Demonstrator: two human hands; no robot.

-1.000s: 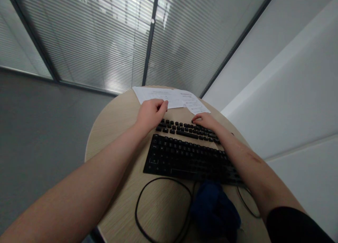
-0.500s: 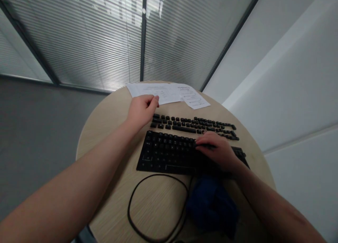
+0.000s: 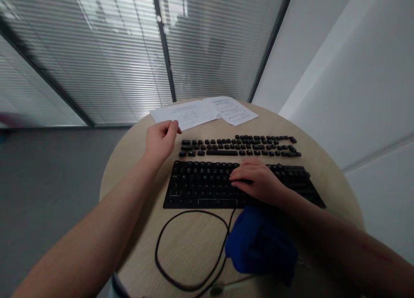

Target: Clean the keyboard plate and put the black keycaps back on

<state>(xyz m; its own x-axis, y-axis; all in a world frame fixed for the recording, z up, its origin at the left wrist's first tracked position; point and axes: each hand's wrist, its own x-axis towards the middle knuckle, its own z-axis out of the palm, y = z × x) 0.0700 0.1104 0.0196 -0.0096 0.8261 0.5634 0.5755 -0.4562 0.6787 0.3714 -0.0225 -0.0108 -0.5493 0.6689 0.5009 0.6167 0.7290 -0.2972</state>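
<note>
My left hand (image 3: 161, 138) is closed, thumb pressed against the curled fingers, just left of the rows of loose keycaps (image 3: 221, 153); whatever it may hold is hidden. A black keyboard (image 3: 190, 183) lies flat below those rows. Its upper rows carry keycaps, while the lower part looks bare with small round switches. Over the keyboard's middle, my right hand (image 3: 255, 179) has its fingers drawn together, tips down at the upper keys. I cannot see what is between them.
Printed papers (image 3: 194, 112) lie at the far side of the round wooden table (image 3: 129, 160). A black cable (image 3: 158, 242) loops in front of the keyboard, beside a crumpled blue cloth (image 3: 252, 246). Near the front edge is a small brush-like item (image 3: 216, 290), partly cut off.
The view has shifted and tilted slightly, showing more of the keyboard's right end. My right hand stays over the middle keys, and my left hand remains closed beside the loose keycaps.
</note>
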